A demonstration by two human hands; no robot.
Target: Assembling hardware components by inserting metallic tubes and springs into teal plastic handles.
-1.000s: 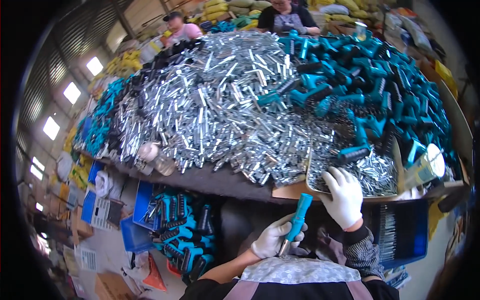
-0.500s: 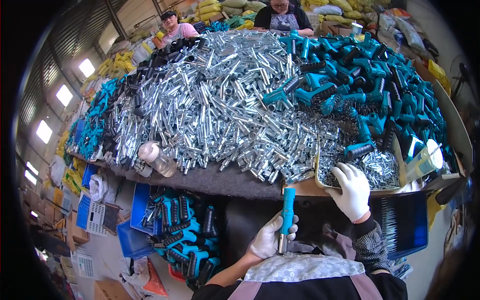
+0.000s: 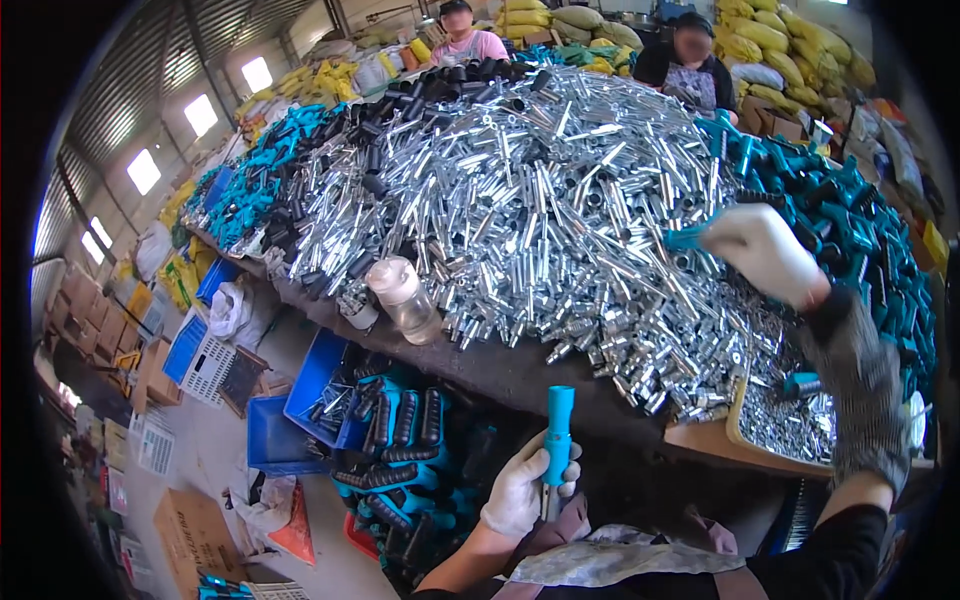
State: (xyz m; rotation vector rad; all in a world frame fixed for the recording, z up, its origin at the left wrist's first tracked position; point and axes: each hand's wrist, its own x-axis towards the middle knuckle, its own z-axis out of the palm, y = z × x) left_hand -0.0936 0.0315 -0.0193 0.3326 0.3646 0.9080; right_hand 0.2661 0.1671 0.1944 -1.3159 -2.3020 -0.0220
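My left hand (image 3: 528, 486), in a white glove, is closed around a teal cylindrical tool body (image 3: 560, 425) held upright in front of my apron. A bright metal end shows below the fingers. My right hand (image 3: 765, 255), also gloved, reaches out over the right part of the heap, its fingers curled on a teal tool handle (image 3: 685, 238). Most of that handle is hidden by the hand. Under and around it lies a large pile of shiny metal tubes and rods (image 3: 560, 220). More teal tool handles with black grips (image 3: 800, 190) are heaped just beyond the right hand.
A tray of small metal parts (image 3: 738, 425) sits at the table's near right edge. On the near edge stands a clear bottle (image 3: 405, 305). Below are blue bins (image 3: 285, 435) and stacked teal handles (image 3: 405, 420). Two people sit across the table.
My right hand has left the small-parts tray and gone up and away to a teal handle on the heap. My left hand still holds its tool body. The view has shifted left.
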